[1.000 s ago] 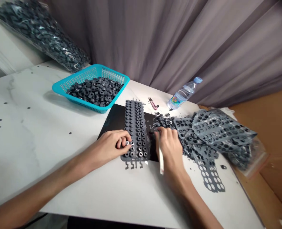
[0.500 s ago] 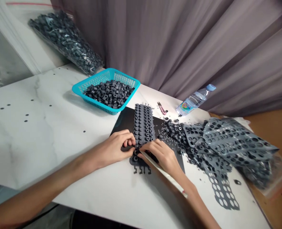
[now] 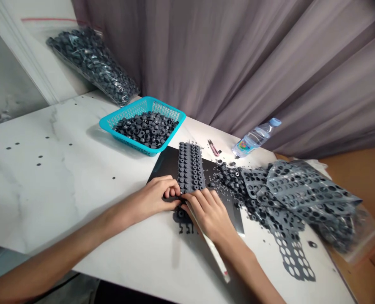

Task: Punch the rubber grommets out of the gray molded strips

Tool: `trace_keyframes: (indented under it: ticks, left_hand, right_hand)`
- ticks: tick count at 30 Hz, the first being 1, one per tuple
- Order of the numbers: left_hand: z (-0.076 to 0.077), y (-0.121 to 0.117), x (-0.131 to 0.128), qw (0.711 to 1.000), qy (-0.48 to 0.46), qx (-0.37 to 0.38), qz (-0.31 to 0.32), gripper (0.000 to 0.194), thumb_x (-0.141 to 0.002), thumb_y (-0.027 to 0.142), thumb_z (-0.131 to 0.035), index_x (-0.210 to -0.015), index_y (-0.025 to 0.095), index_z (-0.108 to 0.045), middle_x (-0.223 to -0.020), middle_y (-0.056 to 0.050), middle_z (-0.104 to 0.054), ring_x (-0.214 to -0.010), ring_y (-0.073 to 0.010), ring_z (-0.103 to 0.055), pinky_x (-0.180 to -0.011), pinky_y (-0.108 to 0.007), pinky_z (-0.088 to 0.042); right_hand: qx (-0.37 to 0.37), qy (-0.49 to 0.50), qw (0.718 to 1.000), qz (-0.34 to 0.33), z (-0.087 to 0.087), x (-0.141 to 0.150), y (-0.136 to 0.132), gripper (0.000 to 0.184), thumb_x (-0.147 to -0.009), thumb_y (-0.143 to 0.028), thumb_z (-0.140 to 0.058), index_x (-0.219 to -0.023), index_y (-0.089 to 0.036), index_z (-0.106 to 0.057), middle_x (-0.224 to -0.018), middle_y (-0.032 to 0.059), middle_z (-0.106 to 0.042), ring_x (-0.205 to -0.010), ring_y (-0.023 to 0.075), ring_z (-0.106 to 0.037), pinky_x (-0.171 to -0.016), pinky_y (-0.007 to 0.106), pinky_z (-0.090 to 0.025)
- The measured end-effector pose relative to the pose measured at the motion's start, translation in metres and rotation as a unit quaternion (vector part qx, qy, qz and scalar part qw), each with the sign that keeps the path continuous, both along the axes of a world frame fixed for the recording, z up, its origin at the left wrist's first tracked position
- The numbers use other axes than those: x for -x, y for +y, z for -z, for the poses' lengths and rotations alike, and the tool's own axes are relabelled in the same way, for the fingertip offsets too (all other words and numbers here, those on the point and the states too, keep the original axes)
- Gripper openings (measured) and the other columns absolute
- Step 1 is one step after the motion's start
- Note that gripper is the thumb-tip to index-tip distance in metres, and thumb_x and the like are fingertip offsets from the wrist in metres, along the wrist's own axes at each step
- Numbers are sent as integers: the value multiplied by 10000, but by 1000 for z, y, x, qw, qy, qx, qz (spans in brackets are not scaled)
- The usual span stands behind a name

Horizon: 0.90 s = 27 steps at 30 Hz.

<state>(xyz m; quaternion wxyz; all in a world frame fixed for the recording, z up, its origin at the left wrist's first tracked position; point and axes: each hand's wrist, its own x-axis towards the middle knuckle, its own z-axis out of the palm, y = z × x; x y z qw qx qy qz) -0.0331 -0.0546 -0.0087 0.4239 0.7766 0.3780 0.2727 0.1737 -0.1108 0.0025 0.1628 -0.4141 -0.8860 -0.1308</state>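
Note:
A dark grey moulded rubber sheet (image 3: 191, 169) with rows of round, holed caps lies on a black board (image 3: 165, 164). At its left edge, near the lower end, my left hand (image 3: 163, 193) is closed in a pinch on the sheet. My right hand (image 3: 209, 213) meets it over the same spot, with its fingers wrapped round a slim white stick-like tool (image 3: 214, 251). The stick's back end slants down toward me; its working tip is hidden under my fingers. Short runner stubs stick out of the sheet's near end.
A blue basket (image 3: 143, 145) of loose black rubber pieces stands behind left, before a bulging clear bag (image 3: 95, 63). Pink snips (image 3: 213, 147) and a leaning water bottle (image 3: 253, 138) are at the back. Punched rubber sheets (image 3: 307, 190) and loose bits heap at the right.
My right hand has come left from beside the loose pieces onto the sheet, bringing the white tool close to my left fingers. My left hand stays at the sheet's edge. The view has shifted.

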Motion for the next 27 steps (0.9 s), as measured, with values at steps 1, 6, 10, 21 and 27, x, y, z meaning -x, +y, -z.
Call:
trace_keyframes:
  ticks: [1, 6, 10, 21, 27]
  left_hand:
    - [0, 1, -1, 1000, 4, 1, 1, 82, -792, 148, -689, -833, 178, -626, -794, 26, -541, -698, -118, -524, -646, -241, -442]
    - [-3, -1, 1, 1000, 19, -8, 7, 80, -813, 182, -693, -858, 183, -626, -814, 20, -551, -726, -128, -525, -667, -248, -446]
    - [-5, -3, 6, 999, 28, -25, 13, 29, -847, 181, -647, -865, 193, -627, -827, 17, -588, -736, -132, -535, -690, -259, -450]
    - [3, -1, 1, 999, 14, -25, -21, 43, -938, 216, -635, -955, 198, -670, -874, 17, -596, -719, -119, -545, -692, -252, -466]
    - [3, -1, 3, 1000, 0, -21, -13, 75, -968, 259, -630, -978, 200, -677, -876, 17, -581, -746, -126, -549, -709, -257, -470]
  right_hand:
    - [-6, -6, 1000, 24, 1, 1, -1, 141, -1055, -235, -527, -1121, -170, -634, -917, 80, -685, -815, 237, -568, -756, 365, -384]
    - [-35, 17, 975, 218, 1, -26, 3, 238, -1078, -284, -445, -1169, -119, -590, -957, 143, -639, -860, 280, -554, -782, 409, -427]
    - [35, 122, 960, 251, -8, -56, 5, 267, -1079, -354, -432, -1199, -167, -581, -973, 115, -636, -878, 269, -593, -791, 404, -475]
    - [150, 151, 976, -39, -9, -16, 14, 165, -1031, -360, -588, -997, -208, -645, -907, 58, -714, -812, 197, -603, -781, 333, -496]
    - [133, 116, 984, -34, -7, -19, 16, 198, -1031, -386, -589, -994, -207, -664, -909, 61, -718, -811, 194, -601, -764, 328, -465]
